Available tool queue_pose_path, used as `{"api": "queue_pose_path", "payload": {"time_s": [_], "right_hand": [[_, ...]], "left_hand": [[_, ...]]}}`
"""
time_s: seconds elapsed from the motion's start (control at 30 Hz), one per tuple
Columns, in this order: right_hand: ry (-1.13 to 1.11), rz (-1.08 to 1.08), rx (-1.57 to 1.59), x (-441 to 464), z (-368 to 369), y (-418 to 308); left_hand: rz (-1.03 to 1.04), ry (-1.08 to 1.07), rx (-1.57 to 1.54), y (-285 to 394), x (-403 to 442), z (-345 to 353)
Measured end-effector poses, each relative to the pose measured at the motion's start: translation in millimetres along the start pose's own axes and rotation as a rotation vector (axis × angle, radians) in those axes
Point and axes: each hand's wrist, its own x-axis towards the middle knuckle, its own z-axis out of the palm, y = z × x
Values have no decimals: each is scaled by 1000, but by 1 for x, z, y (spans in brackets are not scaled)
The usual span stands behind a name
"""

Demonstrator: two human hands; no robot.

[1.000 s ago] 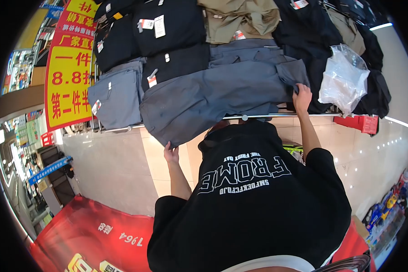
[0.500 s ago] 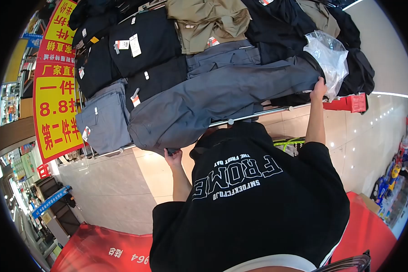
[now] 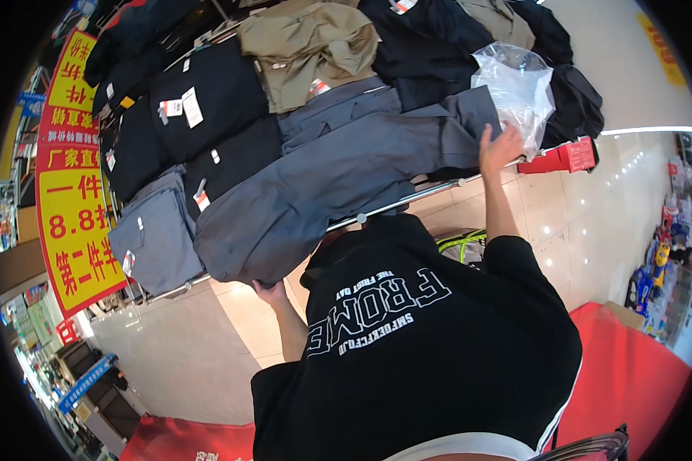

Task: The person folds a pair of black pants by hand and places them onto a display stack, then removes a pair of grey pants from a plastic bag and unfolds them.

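Observation:
A pair of grey trousers (image 3: pixel 315 177) lies stretched sideways over other folded garments on a display rack. My left hand (image 3: pixel 271 293) is at the lower left edge of the trousers, gripping the cloth from below; its fingertips are partly hidden. My right hand (image 3: pixel 501 150) is open at the right end of the trousers, fingers spread, against the cloth and beside a clear plastic bag (image 3: pixel 515 88). The bag sits crumpled on dark clothing.
Folded black trousers (image 3: pixel 207 84), khaki trousers (image 3: pixel 315 46) and grey trousers (image 3: pixel 158 238) with tags cover the rack. A metal rail (image 3: pixel 407 201) runs along its front. A yellow and red sign (image 3: pixel 73 223) stands left, a red box (image 3: pixel 569 156) at right. Red covering (image 3: pixel 623 369) lies nearby.
My right hand has let go of the right end of the trousers and spread its fingers. The trousers lie flatter there. The view has shifted, so the rack appears further left.

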Motion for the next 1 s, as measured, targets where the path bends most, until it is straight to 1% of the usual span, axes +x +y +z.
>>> {"api": "queue_pose_path", "payload": {"time_s": [0.03,0.07,0.1,0.13,0.2,0.23,0.27,0.3,0.33,0.37,0.4,0.43,0.5,0.57,0.6,0.67,0.7,0.8,0.87,0.93,0.97,1.0], "right_hand": [[-133,-57,146,-3,-7,-6],[-137,-92,328,-14,6,-4],[-348,13,346,-21,5,-11],[-399,-13,330,-32,9,-14],[-655,9,327,-44,15,-15],[-654,14,327,-50,16,-18],[-587,-53,373,-57,17,-20],[-519,-119,418,-61,18,-24],[-521,-115,420,-65,19,-27],[-652,6,392,-70,21,-30],[-781,128,360,-72,20,-33],[-842,212,319,-71,21,-35],[-813,256,282,-68,21,-34],[-797,323,248,-63,23,-32],[-798,325,249,-64,22,-31],[-735,154,322,-65,17,-29],[-789,113,266,-71,24,-25],[-753,60,345,-83,34,-22],[-749,92,375,-88,41,-21],[-821,259,512,-88,48,-21],[-823,259,514,-86,52,-20],[-813,291,616,-80,52,-20]], "left_hand": [[17,7,52,-1,-2,0],[36,14,106,-1,-3,0],[29,8,113,-2,-5,2],[22,5,106,-3,-7,3],[15,-1,104,-3,-7,3],[42,-1,166,-4,-5,2],[71,0,228,-4,-4,1],[73,-2,230,-4,-5,3],[33,10,170,-3,-6,5],[-9,21,111,-2,-7,6],[-8,20,117,-1,-6,4],[13,-14,181,-2,-5,2],[36,-50,247,-2,-6,3],[-47,67,84,0,-8,10],[-45,67,86,1,-8,10],[-40,62,107,0,-8,8],[-40,62,107,0,-10,9],[-46,75,87,-1,-10,9],[-46,62,84,0,-6,5],[-44,57,67,2,-1,1],[-42,53,52,5,2,0],[-39,52,52,10,4,2]]}}
